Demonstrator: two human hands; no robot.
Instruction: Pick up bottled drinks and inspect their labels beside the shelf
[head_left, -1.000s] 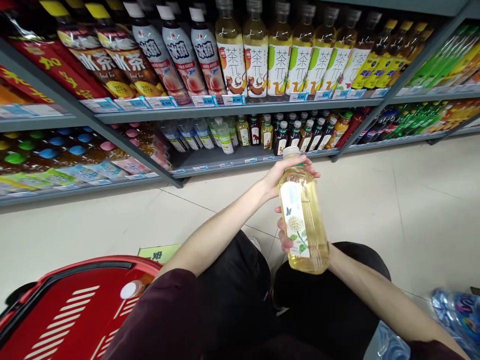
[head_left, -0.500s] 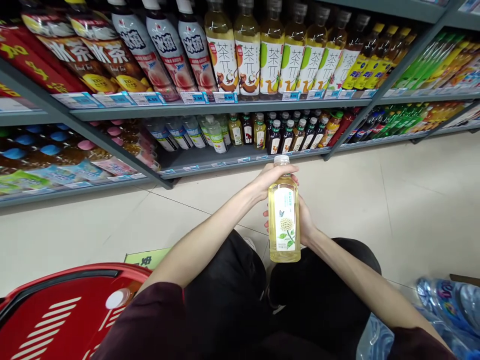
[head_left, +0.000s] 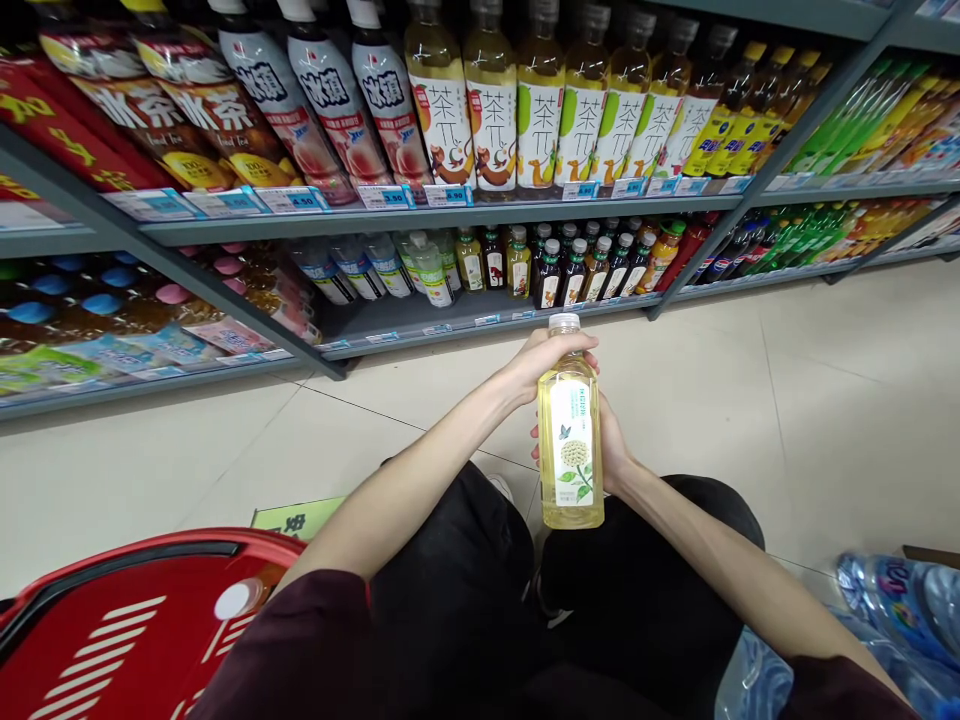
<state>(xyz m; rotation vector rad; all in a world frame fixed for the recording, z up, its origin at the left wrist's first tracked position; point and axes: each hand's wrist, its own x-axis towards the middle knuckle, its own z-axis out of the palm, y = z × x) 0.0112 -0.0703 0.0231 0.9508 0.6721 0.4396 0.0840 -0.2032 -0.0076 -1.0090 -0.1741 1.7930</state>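
A clear bottle of pale yellow tea (head_left: pixel 574 450) is held in front of my knees, its white cap (head_left: pixel 564 321) toward the shelf and its flower-printed label facing me. My left hand (head_left: pixel 541 357) is wrapped round the neck, thumb lying across it just under the cap. From behind and the right side, my right hand (head_left: pixel 611 445) grips the body, and its fingertips show past the bottle's left edge. Most of the right fingers are hidden behind the bottle.
A grey shelf (head_left: pixel 450 225) packed with drink bottles spans the front. At lower left stands a red shopping basket (head_left: pixel 142 560) with a white-capped bottle (head_left: pixel 236 600) inside. Packs of water bottles (head_left: pixel 892 610) stand at lower right. A green floor sign (head_left: pixel 292 518) lies beside the basket.
The bottle has turned slightly in my hands, so its label shows a little differently. Both hands keep their hold and have hardly moved.
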